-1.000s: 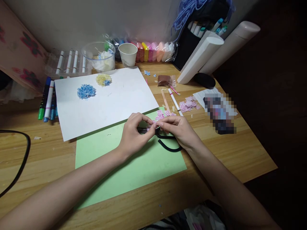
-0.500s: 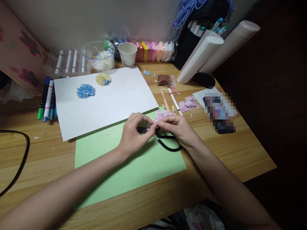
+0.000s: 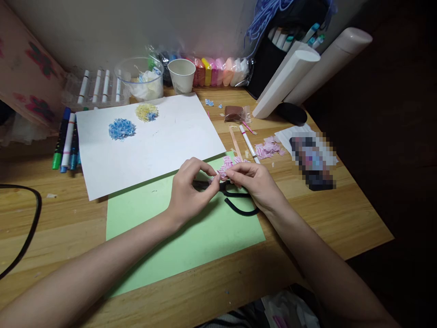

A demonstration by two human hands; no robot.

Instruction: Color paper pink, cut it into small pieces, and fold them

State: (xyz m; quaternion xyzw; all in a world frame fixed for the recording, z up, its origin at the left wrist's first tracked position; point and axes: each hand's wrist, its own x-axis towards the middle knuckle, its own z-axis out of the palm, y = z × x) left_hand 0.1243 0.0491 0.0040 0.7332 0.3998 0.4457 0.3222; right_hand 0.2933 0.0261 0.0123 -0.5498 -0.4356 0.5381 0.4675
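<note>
My left hand (image 3: 191, 191) is pinched at thumb and forefinger, with a small pale scrap of pink paper (image 3: 217, 173) at the tips. Close by on the right, the fingers of my right hand (image 3: 257, 184) are also pressed together; whatever they hold is too small to make out. Beneath both hands lie black-handled scissors (image 3: 241, 212) on a green sheet (image 3: 153, 255), their blades partly hidden. Pink paper scraps (image 3: 228, 162) are heaped just behind my fingertips. On the white sheet (image 3: 164, 146) sit a blue crumpled-paper cluster (image 3: 122, 129) and a yellow cluster (image 3: 146, 112) with some blue.
More pink scraps (image 3: 268, 148) lie right of a white marker (image 3: 249, 143) and a wooden stick (image 3: 235, 142). Along the wall stand a clear tub (image 3: 139, 86), a paper cup (image 3: 182, 76) and coloured clay packs (image 3: 218, 73). White bottles (image 3: 287, 84) lean at the back right.
My fingertips, touching half a second ago, have drawn slightly apart, so more of the pink scraps shows between them. The sheets and scissors stay where they were.
</note>
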